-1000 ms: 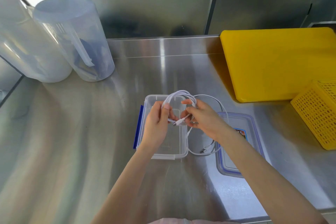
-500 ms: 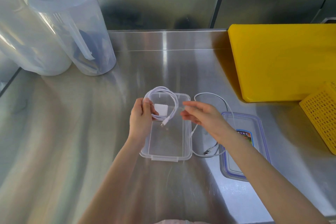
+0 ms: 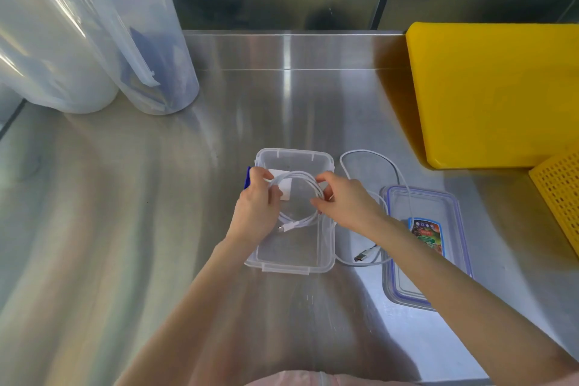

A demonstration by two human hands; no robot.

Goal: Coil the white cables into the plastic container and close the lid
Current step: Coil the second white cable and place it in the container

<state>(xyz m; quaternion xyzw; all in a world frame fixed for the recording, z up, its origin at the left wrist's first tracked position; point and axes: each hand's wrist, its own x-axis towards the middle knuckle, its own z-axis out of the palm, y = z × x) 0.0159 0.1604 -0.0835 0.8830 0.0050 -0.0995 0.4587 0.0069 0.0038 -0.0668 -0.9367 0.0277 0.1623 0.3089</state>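
A clear plastic container (image 3: 291, 263) lies open on the steel counter in front of me. Over its inside I hold a coiled white cable (image 3: 300, 218): my left hand (image 3: 255, 208) grips the coil's left side and my right hand (image 3: 344, 202) pinches its right side. The cable's plug hangs at the coil's lower edge. A second white cable (image 3: 371, 158) lies loose on the counter to the right of the container, with its USB plug near the container's front right corner. The container's lid (image 3: 404, 282), clear with a blue seal and a coloured label, lies flat further right, partly under my right forearm.
Two tall clear plastic jugs (image 3: 103, 41) stand at the back left. A yellow cutting board (image 3: 495, 94) lies at the back right, with a yellow perforated basket (image 3: 560, 191) at the right edge. The steel back wall rises behind the counter.
My left hand has lowered the coil over the container. My right hand, free half a second ago, has come in and now pinches the coil's right side.
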